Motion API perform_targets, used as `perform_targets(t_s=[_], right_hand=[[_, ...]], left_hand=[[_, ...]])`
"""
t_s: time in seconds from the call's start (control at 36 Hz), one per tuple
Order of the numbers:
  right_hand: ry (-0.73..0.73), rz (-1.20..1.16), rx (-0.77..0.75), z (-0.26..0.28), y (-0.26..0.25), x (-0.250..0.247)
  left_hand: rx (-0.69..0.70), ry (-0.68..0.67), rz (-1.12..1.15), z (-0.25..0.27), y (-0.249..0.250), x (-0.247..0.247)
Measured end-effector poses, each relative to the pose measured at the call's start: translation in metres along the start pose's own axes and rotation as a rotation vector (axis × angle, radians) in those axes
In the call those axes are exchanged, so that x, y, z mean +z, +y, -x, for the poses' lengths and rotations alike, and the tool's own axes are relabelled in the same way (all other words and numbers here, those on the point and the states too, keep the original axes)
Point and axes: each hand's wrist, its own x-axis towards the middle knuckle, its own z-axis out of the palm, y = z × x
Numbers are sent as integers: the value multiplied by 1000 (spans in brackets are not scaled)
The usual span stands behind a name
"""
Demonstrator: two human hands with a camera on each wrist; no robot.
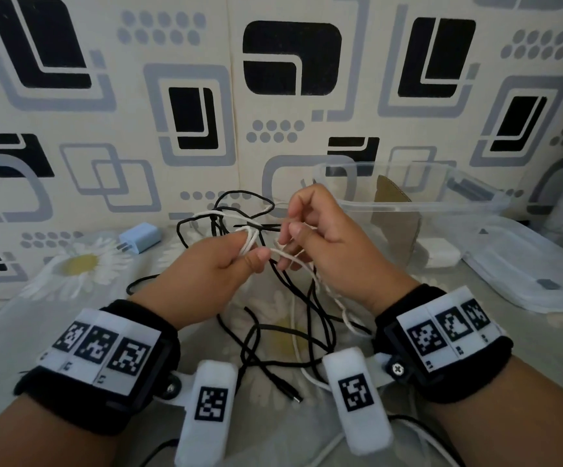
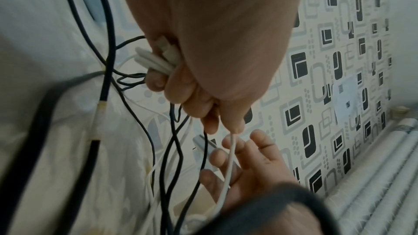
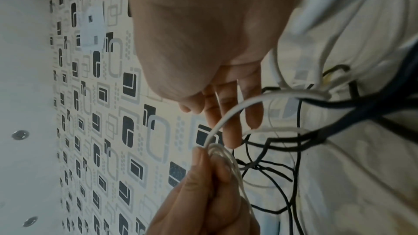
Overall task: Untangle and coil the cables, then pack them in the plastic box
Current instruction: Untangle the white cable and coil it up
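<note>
My left hand (image 1: 256, 254) grips a small bundle of white cable (image 1: 250, 242) loops in front of me. In the left wrist view the bundled white loops (image 2: 156, 62) and a plug sit in its curled fingers, and thumb and forefinger pinch the strand leading out. That strand runs across the loosely bent fingers of my right hand (image 1: 290, 246). In the right wrist view the right hand's fingers (image 3: 228, 124) lie fairly straight behind the white strand (image 3: 235, 112). Tangled black cables (image 1: 290, 318) hang below both hands onto the bedsheet. The clear plastic box (image 1: 391, 205) stands at the right rear.
The box's clear lid (image 1: 526, 267) lies right of it, near a white adapter (image 1: 441, 254). A pale blue charger (image 1: 140, 237) lies at the back left on the floral sheet (image 1: 81, 264). A patterned wall (image 1: 273, 96) rises close behind. A black plug end (image 1: 295, 397) lies between my wrists.
</note>
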Motion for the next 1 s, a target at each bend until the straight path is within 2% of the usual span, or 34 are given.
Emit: perform_targets(t_s=[0.08,0.17,0.28,0.42,0.53,0.61,0.72,0.83,0.92,1.0], right_hand=[[-3,-28,78,0,-1,-4],[-29,-7,134,0,-4,-8],[-74,-18,155,0,-7,-8],[-117,-6,132,1,-9,-9],[-163,-31,119,1,-5,-9],[-123,-66,87,0,-2,-9],[-20,19,92,-1,-3,-9],[40,-51,66,0,-3,-8],[67,-53,45,0,-4,-9],[114,-155,5,0,-3,-12]], left_hand=[[-29,67,4,-1,0,-1],[-52,189,19,-1,0,-3],[-45,324,-22,-2,1,-5],[-44,416,48,-3,0,-3],[-46,431,180,-3,-1,-2],[-64,455,300,-3,0,-4],[-144,564,483,-4,3,-11],[-222,640,665,-6,4,-18],[-259,659,714,-6,4,-19],[-289,669,743,-6,3,-20]])
